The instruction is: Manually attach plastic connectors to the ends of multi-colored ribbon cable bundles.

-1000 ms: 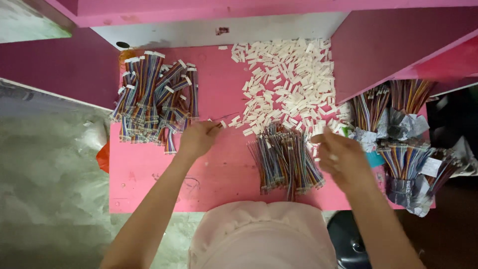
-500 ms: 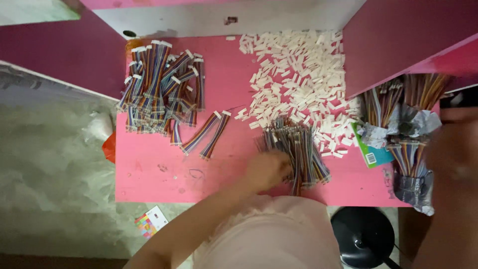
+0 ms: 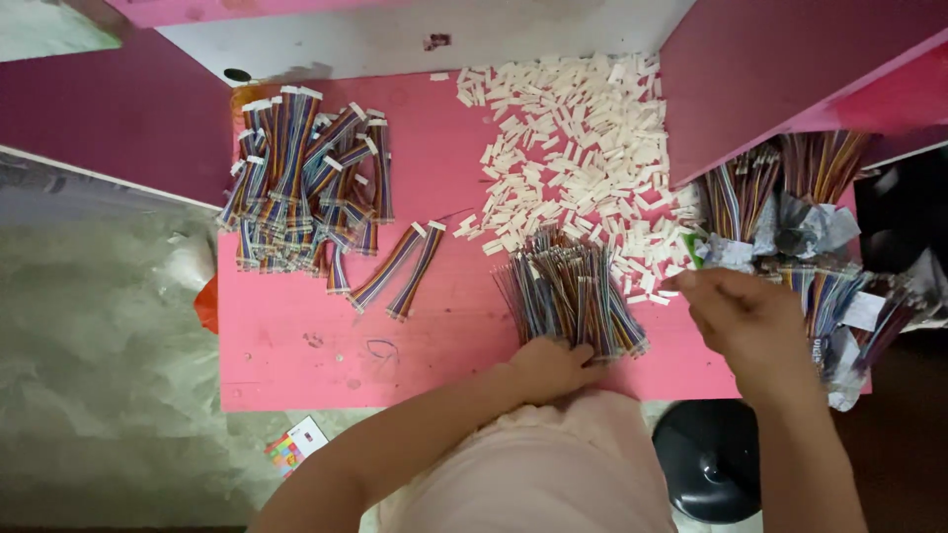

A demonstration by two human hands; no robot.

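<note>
A single head-worn camera looks almost straight down from well above the pink table (image 3: 296, 345), which fills mid-frame; floor shows at left, the wearer's own arms nearest.

A small assembly workshop — pink workbench (image 3: 296, 345) heaped with wire bundles (image 3: 296, 188) and white connectors (image 3: 583, 138)

Small colourful card (image 3: 294, 449) on floor
</note>
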